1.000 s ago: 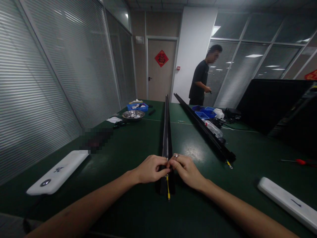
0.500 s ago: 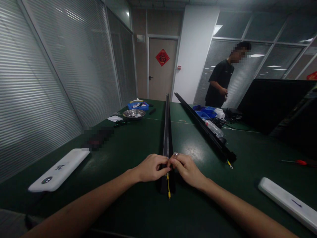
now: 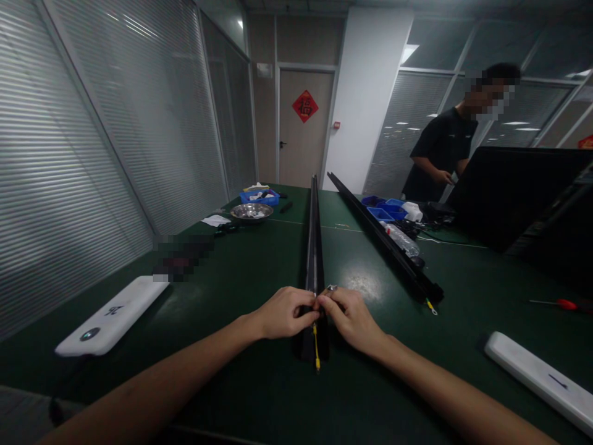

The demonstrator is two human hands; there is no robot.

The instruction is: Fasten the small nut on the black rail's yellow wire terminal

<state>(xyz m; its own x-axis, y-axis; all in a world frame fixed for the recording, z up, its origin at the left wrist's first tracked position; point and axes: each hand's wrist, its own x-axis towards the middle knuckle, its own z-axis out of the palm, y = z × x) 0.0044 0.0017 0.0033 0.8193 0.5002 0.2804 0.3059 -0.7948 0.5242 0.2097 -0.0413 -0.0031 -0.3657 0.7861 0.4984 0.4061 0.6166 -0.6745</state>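
Note:
A long black channel rail (image 3: 314, 247) lies lengthwise on the table, its near end in front of me. Both hands meet over that near part, fingertips almost touching. My left hand (image 3: 286, 313) is closed, thumb and fingers pinched at the rail's left side. From the right, my right hand (image 3: 351, 316), with a ring on one finger, is closed in a pinch too. Whatever lies between the fingertips is hidden. Just below them a short yellow wire (image 3: 317, 349) with a terminal at its tip runs along the rail toward me.
A second black rail (image 3: 386, 241) lies to the right, a yellow-green wire with a ring terminal (image 3: 432, 308) at its end. Around are a metal bowl (image 3: 251, 212), blue bins (image 3: 380, 214), a plastic bottle (image 3: 402, 239), a screwdriver (image 3: 566, 304) and white casings (image 3: 113, 316). Another person (image 3: 442, 148) stands behind the table.
My hands stay at the same spot on the rail, with barely any visible motion. The other person has moved right, toward the large black panel.

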